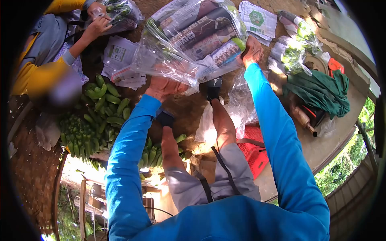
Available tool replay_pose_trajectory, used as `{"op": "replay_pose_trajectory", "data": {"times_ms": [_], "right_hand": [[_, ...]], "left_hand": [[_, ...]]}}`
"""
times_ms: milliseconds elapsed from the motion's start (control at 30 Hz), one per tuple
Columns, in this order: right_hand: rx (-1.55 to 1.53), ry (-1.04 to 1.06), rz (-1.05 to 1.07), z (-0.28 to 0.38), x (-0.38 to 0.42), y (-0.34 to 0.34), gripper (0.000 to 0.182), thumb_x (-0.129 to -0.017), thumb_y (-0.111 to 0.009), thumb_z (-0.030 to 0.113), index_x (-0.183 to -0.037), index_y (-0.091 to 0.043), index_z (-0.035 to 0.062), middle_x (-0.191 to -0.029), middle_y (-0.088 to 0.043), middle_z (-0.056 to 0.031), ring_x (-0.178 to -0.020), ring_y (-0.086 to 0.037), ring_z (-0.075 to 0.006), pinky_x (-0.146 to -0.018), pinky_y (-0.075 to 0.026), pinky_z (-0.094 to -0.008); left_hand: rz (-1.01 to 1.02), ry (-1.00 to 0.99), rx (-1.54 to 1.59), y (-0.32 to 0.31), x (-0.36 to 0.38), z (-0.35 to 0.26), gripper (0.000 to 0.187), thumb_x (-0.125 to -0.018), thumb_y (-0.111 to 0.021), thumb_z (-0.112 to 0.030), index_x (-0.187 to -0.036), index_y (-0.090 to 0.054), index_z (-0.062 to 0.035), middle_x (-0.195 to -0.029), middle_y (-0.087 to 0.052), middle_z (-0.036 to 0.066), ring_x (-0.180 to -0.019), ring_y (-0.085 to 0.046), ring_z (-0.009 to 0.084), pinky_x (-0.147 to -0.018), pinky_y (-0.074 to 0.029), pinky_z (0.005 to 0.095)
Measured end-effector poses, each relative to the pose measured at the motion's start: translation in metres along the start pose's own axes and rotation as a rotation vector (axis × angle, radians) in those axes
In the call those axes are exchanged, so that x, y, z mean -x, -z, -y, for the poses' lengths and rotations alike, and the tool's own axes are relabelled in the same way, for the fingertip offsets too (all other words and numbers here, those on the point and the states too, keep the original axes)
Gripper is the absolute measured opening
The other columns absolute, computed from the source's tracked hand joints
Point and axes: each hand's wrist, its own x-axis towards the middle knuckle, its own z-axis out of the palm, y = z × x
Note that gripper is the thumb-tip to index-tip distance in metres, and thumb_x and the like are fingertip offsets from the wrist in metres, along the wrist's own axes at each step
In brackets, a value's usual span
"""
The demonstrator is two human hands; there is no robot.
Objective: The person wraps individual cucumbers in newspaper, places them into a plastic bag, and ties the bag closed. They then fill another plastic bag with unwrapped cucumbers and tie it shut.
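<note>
A large clear plastic bag [161, 56] lies in front of me, filled with several newspaper-wrapped rolls [201, 30]. Green vegetable ends show at some of the rolls' tips. My left hand [167, 86] is closed on the gathered plastic at the bag's near left side. At the bag's right edge, my right hand [253, 50] grips the plastic with bent fingers; its fingertips are partly hidden. Loose clear plastic [241, 98] lies beneath and right of my legs.
Green vegetables [106, 104] are heaped at the left, beside a co-worker [48, 52] handling another bag [122, 16]. Printed paper sheets [257, 22] lie beyond my right hand. At right are wrapped bundles [289, 52], a green cloth [321, 92] and a red crate [253, 150].
</note>
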Motion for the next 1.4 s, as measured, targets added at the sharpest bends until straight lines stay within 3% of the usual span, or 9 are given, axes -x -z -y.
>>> {"op": "replay_pose_trajectory", "data": {"times_ms": [167,300,767,867,967,1000,1167,1233,1400], "right_hand": [[0.022,-0.063,-0.038,-0.005,-0.002,-0.015,0.015,-0.082,-0.052,0.014,-0.091,-0.062,0.009,-0.103,-0.065,-0.0117,-0.095,-0.061,-0.04,-0.078,-0.049,-0.0504],[-0.055,-0.077,0.0,-0.007,-0.002,-0.017,0.033,-0.089,-0.038,0.03,-0.089,-0.064,0.0105,-0.101,-0.066,-0.0118,-0.1,-0.058,-0.042,-0.085,-0.044,-0.0531],[0.046,-0.002,0.033,-0.018,-0.001,-0.029,0.013,-0.084,-0.053,0.018,-0.095,-0.06,0.0176,-0.094,-0.065,-0.0081,-0.088,-0.064,-0.0341,-0.068,-0.05,-0.0514],[-0.101,0.42,-0.179,-0.056,-0.015,-0.062,0.02,-0.09,-0.047,0.02,-0.102,-0.061,0.0116,-0.096,-0.064,-0.0136,-0.085,-0.063,-0.0341,-0.071,-0.052,-0.0463],[-0.448,0.113,0.38,-0.1,-0.043,-0.077,0.042,-0.099,-0.036,0.02,-0.131,-0.045,-0.0056,-0.13,-0.051,-0.0195,-0.122,-0.046,-0.029,-0.105,-0.033,-0.0356],[-0.209,0.657,0.058,-0.143,-0.043,-0.094,0.044,-0.099,-0.037,0.027,-0.131,-0.045,-0.0027,-0.131,-0.05,-0.0182,-0.121,-0.046,-0.0298,-0.103,-0.035,-0.0357],[-0.73,-0.312,0.343,-0.084,0.035,0.042,0.039,-0.097,-0.042,0.027,-0.124,-0.052,0.0009,-0.126,-0.05,-0.0162,-0.118,-0.047,-0.0332,-0.1,-0.038,-0.04],[-0.208,0.647,0.131,-0.186,0.048,-0.004,0.04,-0.093,-0.048,0.028,-0.122,-0.053,0.0007,-0.122,-0.051,-0.0154,-0.114,-0.049,-0.0278,-0.094,-0.042,-0.0403],[-0.524,-0.282,0.79,-0.168,0.159,0.006,0.038,-0.09,-0.051,0.027,-0.121,-0.053,0.0052,-0.103,-0.054,-0.0072,-0.088,-0.051,-0.0158,-0.068,-0.047,-0.0315]], "left_hand": [[-0.136,0.011,0.439,0.011,0.033,0.021,0.022,-0.082,-0.06,-0.034,-0.086,-0.064,-0.0136,-0.075,-0.061,0.006,-0.069,-0.059,0.0276,-0.062,-0.045,0.0396],[0.202,0.302,0.447,0.019,0.051,0.022,0.026,-0.085,-0.058,-0.031,-0.1,-0.064,-0.0099,-0.09,-0.065,0.009,-0.081,-0.059,0.0304,-0.071,-0.045,0.0378],[0.35,0.254,0.267,0.036,0.037,-0.007,0.067,-0.073,-0.064,-0.056,-0.119,-0.058,-0.0082,-0.118,-0.059,0.018,-0.109,-0.054,0.0358,-0.093,-0.043,0.0445],[0.383,0.357,0.29,0.013,0.061,-0.004,0.057,-0.072,-0.066,-0.057,-0.104,-0.065,-0.0096,-0.095,-0.064,0.015,-0.091,-0.06,0.0341,-0.081,-0.046,0.0446],[0.319,0.358,0.4,0.044,0.06,-0.013,0.063,-0.074,-0.057,-0.066,-0.077,-0.064,-0.0028,-0.077,-0.063,0.019,-0.071,-0.061,0.0365,-0.063,-0.045,0.0464],[0.126,0.352,0.424,0.037,0.072,-0.016,0.056,-0.073,-0.059,-0.059,-0.077,-0.064,-0.0029,-0.072,-0.063,0.019,-0.068,-0.06,0.0376,-0.062,-0.045,0.0474],[0.317,0.699,0.524,0.06,0.146,-0.049,0.046,-0.069,-0.061,-0.046,-0.095,-0.064,-0.0075,-0.078,-0.066,0.016,-0.074,-0.063,0.0369,-0.066,-0.048,0.0459],[0.342,0.843,0.632,0.054,0.208,-0.066,0.048,-0.069,-0.062,-0.046,-0.098,-0.064,-0.0083,-0.079,-0.066,0.017,-0.075,-0.063,0.0371,-0.067,-0.049,0.0459],[0.213,1.439,0.833,0.012,0.375,-0.156,0.053,-0.073,-0.063,-0.051,-0.107,-0.064,-0.0098,-0.088,-0.067,0.018,-0.08,-0.065,0.0349,-0.072,-0.051,0.0426]]}}
